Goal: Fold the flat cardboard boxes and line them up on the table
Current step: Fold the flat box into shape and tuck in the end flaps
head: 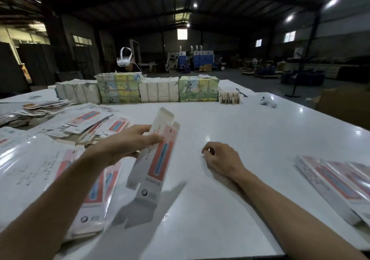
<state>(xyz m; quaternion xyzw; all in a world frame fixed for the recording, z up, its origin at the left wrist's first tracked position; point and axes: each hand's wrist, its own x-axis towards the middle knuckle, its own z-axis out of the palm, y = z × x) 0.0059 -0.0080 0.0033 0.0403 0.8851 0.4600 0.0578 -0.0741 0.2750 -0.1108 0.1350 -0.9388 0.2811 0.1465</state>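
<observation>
**Left hand** (128, 141): fingers and thumb pinch the upper part of one flat carton (154, 159), white with a red panel. The carton is raised off the table (240, 129) and tilted, with its end flaps loose.

**Right hand** (222, 157): rests on the table, well apart from the carton. Its fingers are loosely curled and nothing is visible in them.

**Step in hand**: judged to be the start of a fold, since the blank is picked up but not yet opened. The next move likely needs the right hand on the carton, to square the sleeve and tuck the flaps.

**Finished work**: a row of folded boxes (336, 183) at the right edge.

**Stock**: a heap of flat cartons (86, 123) at the left, with more below the left forearm.

**Surroundings**: wrapped bundles (158, 89) along the far side, a white headset (125, 59) behind them and a white controller (268, 101) on the table. None of these appears to block the path to the row.
</observation>
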